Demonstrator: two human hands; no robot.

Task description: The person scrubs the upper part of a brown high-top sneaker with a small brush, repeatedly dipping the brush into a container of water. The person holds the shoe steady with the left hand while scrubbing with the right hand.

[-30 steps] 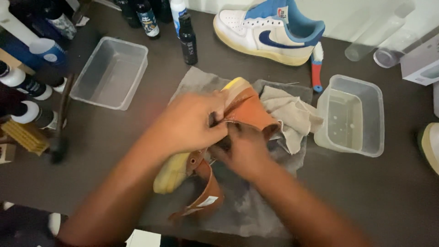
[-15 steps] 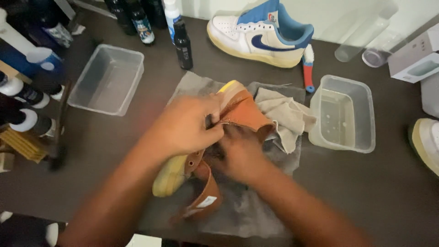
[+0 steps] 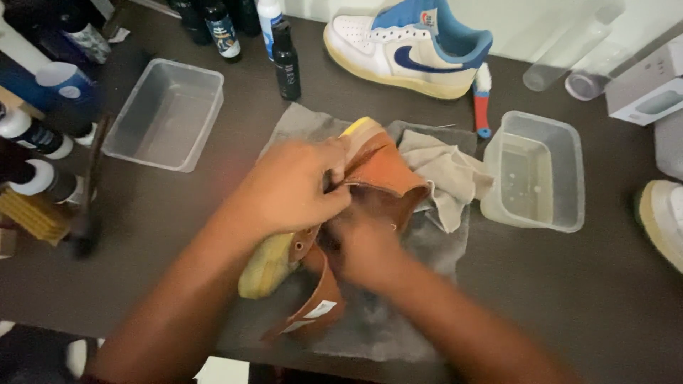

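Both hands, left hand (image 3: 295,186) and right hand (image 3: 363,245), clamp the tan shoe (image 3: 370,174), spreading its opening above the grey cloth (image 3: 427,242).

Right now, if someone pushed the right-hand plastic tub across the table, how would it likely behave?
The tub looks thin-walled and clear, so probably light and easy to slide on the smooth dark table. It seems to hold a shallow layer of liquid, which would likely slosh if shoved fast. Low and wide, it is unlikely to tip.
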